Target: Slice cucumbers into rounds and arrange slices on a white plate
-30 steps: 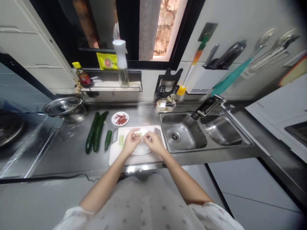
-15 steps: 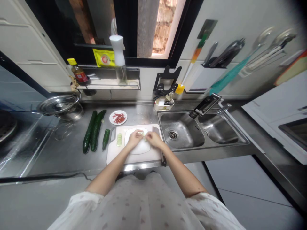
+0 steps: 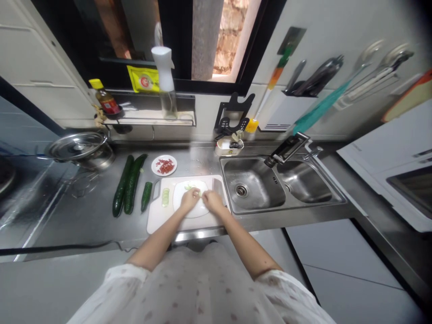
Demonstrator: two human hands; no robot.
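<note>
My left hand [image 3: 191, 199] and my right hand [image 3: 212, 200] meet over a white plate [image 3: 191, 213], fingertips pinched close together. A small pale green cucumber slice [image 3: 200, 194] shows between them, partly hidden by the fingers. Thin cucumber pieces [image 3: 189, 186] lie on the plate's far part. Under the plate is a white cutting board [image 3: 162, 221]. On its left side rests a row of overlapping cucumber slices [image 3: 165, 197]. Just left of the board lies a cut cucumber piece [image 3: 146, 196].
Two whole cucumbers [image 3: 132, 185] lie farther left, near a lidded steel pot [image 3: 81, 150]. A small plate of chopped red bits [image 3: 164, 165] sits behind the board. To the right is a double sink [image 3: 256, 186] with a black faucet [image 3: 286, 150].
Both hands have shifted slightly nearer to me over the plate. Cucumber pieces at the plate's far part are now uncovered. The whole view has turned a little.
</note>
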